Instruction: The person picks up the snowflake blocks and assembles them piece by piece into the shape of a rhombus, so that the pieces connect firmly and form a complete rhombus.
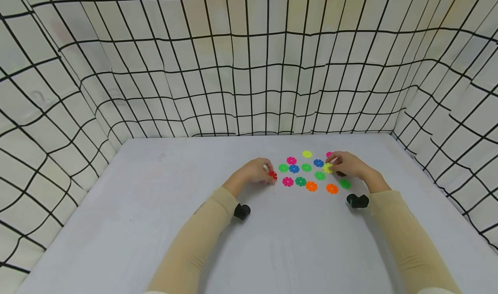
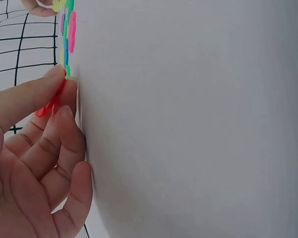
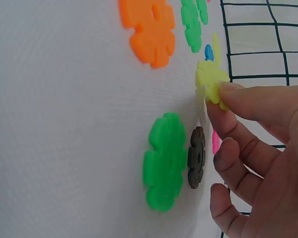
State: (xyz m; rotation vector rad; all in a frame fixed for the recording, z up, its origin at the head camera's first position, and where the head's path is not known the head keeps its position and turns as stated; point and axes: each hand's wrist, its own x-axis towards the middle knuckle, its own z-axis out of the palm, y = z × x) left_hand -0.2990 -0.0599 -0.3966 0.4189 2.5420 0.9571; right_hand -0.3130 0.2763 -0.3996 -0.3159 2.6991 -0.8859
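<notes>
Between thumb and fingers, my left hand [image 1: 258, 171] pinches a red notched plastic disc [image 1: 273, 175], tilted up at the left side of a group of similar discs; it also shows as a red disc [image 2: 53, 101] in the left wrist view. My right hand [image 1: 349, 164] pinches a yellow flower-shaped disc [image 3: 211, 82] by its edge, raised from the table. Below that hand lie a dark brown disc [image 3: 196, 157] and a green disc [image 3: 165, 162]. The brown one is partly hidden by the hand in the head view.
Several flat discs lie between the hands, among them a pink disc [image 1: 288, 181], a blue disc [image 1: 294, 168] and an orange disc [image 1: 311, 186]. A white table [image 1: 288, 242] spreads beneath, with black-lined netting [image 1: 249, 69] on white walls around it.
</notes>
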